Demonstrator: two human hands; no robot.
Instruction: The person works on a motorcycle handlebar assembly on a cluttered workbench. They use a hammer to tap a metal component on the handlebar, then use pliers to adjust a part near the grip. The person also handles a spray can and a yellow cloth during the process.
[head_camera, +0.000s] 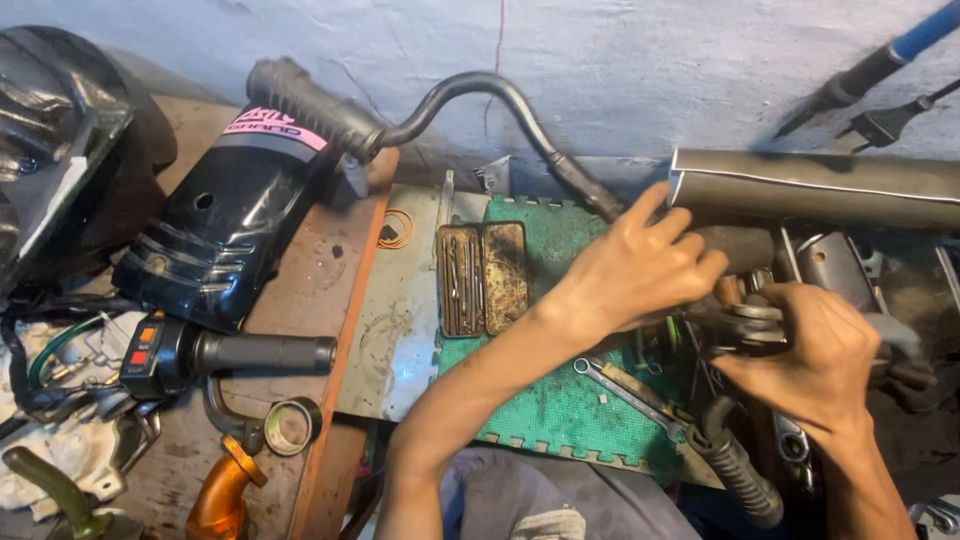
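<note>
Head view: shiny black plastic cover (225, 235) lying far left on brown wooden bench (320, 290). Rusty open tin of thin metal bits (483, 278) sitting on green foam mat (560, 400). Silver wrench (625, 390) lying below. Left hand (640, 265) closing around dark rubber handlebar grip (735, 248). Right hand (815, 360) gripping small round metal part (750, 325) just beside it. Part looking hard, heavy, maybe greasy; best holding by rubber grip. Grey pipe (815, 185) lying behind, rough white wall (600, 70) at back.
</note>
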